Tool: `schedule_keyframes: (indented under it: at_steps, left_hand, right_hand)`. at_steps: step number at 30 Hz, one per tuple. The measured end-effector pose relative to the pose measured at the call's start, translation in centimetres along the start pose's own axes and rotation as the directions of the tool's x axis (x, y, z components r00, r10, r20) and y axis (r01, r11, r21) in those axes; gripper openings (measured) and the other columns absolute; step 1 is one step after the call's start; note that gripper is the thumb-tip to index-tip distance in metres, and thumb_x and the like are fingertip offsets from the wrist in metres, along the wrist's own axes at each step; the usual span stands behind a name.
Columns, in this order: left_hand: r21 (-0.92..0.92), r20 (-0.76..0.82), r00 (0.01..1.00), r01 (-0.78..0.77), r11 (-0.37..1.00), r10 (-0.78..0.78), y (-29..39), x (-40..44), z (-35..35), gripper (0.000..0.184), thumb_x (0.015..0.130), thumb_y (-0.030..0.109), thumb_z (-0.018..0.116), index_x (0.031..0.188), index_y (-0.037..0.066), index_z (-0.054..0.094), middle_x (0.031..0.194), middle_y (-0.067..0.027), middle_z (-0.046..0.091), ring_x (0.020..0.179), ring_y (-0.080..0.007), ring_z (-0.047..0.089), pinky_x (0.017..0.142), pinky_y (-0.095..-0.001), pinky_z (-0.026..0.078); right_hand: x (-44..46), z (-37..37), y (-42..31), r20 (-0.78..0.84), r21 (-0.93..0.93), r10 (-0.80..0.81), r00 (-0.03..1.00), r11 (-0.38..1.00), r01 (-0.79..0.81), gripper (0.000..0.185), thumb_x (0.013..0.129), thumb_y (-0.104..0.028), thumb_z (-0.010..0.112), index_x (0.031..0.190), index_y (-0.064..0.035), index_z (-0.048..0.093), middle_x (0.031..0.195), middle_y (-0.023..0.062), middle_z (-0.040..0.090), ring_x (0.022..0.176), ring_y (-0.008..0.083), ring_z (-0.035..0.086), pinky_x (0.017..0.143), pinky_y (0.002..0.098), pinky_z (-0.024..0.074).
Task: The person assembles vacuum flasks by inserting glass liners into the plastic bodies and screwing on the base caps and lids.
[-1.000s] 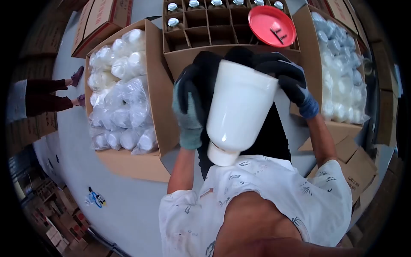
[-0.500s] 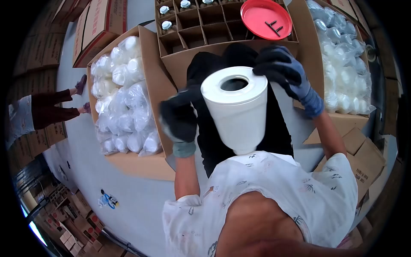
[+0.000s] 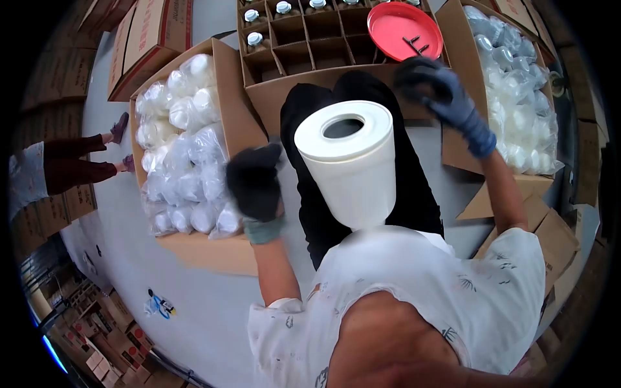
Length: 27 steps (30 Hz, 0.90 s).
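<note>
A white tapered canister (image 3: 359, 178) lies tilted on my lap, its flat ringed end with a round hole facing up and away; its narrow end is at my shirt. My right hand (image 3: 432, 87), in a dark-palmed blue glove, is raised off the canister, just below the red dish (image 3: 388, 32). Its fingers curve with a gap between them, and I see nothing in them. Small dark screw-like pieces (image 3: 415, 46) lie in the dish. My left hand (image 3: 255, 184), in a black glove with a grey-green cuff, hangs left of the canister, apart from it. Motion blur hides its fingers.
A divided carton (image 3: 323, 77) ahead holds several capped bottles (image 3: 254, 40) and carries the red dish. Cartons of plastic-wrapped white items stand at left (image 3: 187, 155) and right (image 3: 517, 97). Another person's legs (image 3: 81, 165) show at far left. A torn carton (image 3: 533, 233) lies at right.
My right hand has left the canister's rim and moved up and right, towards the red dish. My left hand has drawn away to the left and down. The canister has shifted slightly left.
</note>
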State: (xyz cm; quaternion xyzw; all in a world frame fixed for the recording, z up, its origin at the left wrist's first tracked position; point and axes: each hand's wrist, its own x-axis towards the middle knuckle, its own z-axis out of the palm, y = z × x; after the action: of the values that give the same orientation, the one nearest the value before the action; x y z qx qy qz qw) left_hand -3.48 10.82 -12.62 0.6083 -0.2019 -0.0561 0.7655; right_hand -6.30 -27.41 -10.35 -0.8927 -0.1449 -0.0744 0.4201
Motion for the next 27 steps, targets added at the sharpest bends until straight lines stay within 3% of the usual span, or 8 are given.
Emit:
schedule_keyframes:
  at_steps: [1,5,14,17,20,22,25,27]
  left_hand:
    - [-0.349,-0.042,0.999,-0.012,0.937,-0.003,0.4,-0.3,-1.1,0.036,0.092,0.015,0.050,0.122,-0.005,0.054,0.119,-0.0174,0.060,0.108,-0.0196,0.058,0.095,-0.0331,0.044]
    - [0.066,-0.024,0.961,0.276,0.959,-0.275,0.1,0.1,0.3,0.056,0.085,0.025,0.059,0.132,-0.003,0.048,0.129,-0.0154,0.055,0.117,-0.0160,0.051,0.099,-0.0295,0.039]
    - [0.400,0.480,0.872,-0.116,0.909,-0.100,4.9,7.1,3.6,0.068,0.075,0.021,0.075,0.133,-0.001,0.047,0.138,-0.0165,0.046,0.129,-0.0311,0.042,0.109,-0.0418,0.032]
    - [-0.563,0.207,0.868,0.483,0.671,-0.452,3.0,9.8,4.2,0.059,0.095,0.045,0.050,0.132,-0.001,0.044,0.129,-0.0185,0.051,0.114,-0.0299,0.056,0.092,-0.0378,0.052]
    - [-0.534,0.146,0.926,0.370,0.760,-0.348,1.3,11.9,4.3,0.071,0.094,0.058,0.039,0.139,0.003,0.034,0.130,-0.0180,0.050,0.118,-0.0300,0.051,0.102,-0.0449,0.044]
    - [-0.683,0.091,0.945,0.289,0.671,-0.314,0.1,12.2,5.4,0.053,0.099,0.037,0.047,0.138,0.002,0.038,0.130,-0.0143,0.052,0.116,-0.0256,0.053,0.102,-0.0379,0.042]
    - [0.468,0.126,0.956,-0.292,0.834,0.264,-0.9,12.1,5.1,0.051,0.091,0.021,0.061,0.135,0.000,0.045,0.140,-0.0178,0.041,0.127,-0.0312,0.043,0.104,-0.0403,0.036]
    - [0.723,0.326,0.923,-0.383,0.575,0.205,-0.9,12.4,4.2,0.057,0.078,0.015,0.070,0.132,0.013,0.053,0.145,-0.0179,0.035,0.132,-0.0414,0.033,0.106,-0.0481,0.031]
  right_hand:
    - [0.1,-0.2,-0.8,0.000,0.104,0.108,0.994,0.989,-0.108,0.031,0.079,-0.012,0.069,0.107,0.0000,0.065,0.113,0.0133,0.062,0.110,0.0278,0.056,0.099,0.0390,0.0404]
    - [1.0,2.1,-3.3,0.064,0.203,0.057,0.996,0.977,-0.069,0.038,0.080,-0.011,0.069,0.115,-0.0005,0.060,0.114,0.0113,0.061,0.107,0.0219,0.058,0.095,0.0342,0.0440]
    - [4.4,4.5,-8.1,0.003,0.528,0.076,0.997,0.847,-0.066,0.054,0.084,-0.012,0.070,0.133,-0.0046,0.048,0.122,0.0102,0.057,0.111,0.0179,0.055,0.098,0.0329,0.0438]
    - [8.4,5.0,-8.1,-0.114,0.735,0.048,0.992,0.676,0.052,0.066,0.084,-0.016,0.069,0.141,-0.0069,0.036,0.138,0.0123,0.042,0.122,0.0221,0.047,0.101,0.0375,0.0426]
    - [12.4,6.6,-6.4,-0.137,-0.236,-0.448,0.884,0.881,0.410,0.064,0.084,-0.017,0.068,0.140,-0.0095,0.038,0.146,0.0134,0.032,0.129,0.0249,0.041,0.102,0.0398,0.0412]
    - [13.6,8.4,-4.8,-0.220,0.220,-0.265,0.939,0.924,0.312,0.055,0.085,-0.017,0.066,0.135,-0.0079,0.045,0.139,0.0137,0.042,0.122,0.0216,0.048,0.098,0.0366,0.0443]
    - [14.2,8.9,-3.7,0.014,0.901,0.265,0.964,0.415,-0.128,0.043,0.088,-0.014,0.060,0.128,-0.0006,0.049,0.119,0.0108,0.058,0.103,0.0162,0.059,0.087,0.0304,0.0502]
    - [14.5,8.7,0.7,0.040,0.731,0.090,0.995,0.676,-0.090,0.037,0.090,-0.020,0.056,0.122,-0.0012,0.054,0.108,0.0057,0.063,0.095,0.0145,0.061,0.081,0.0286,0.0518]
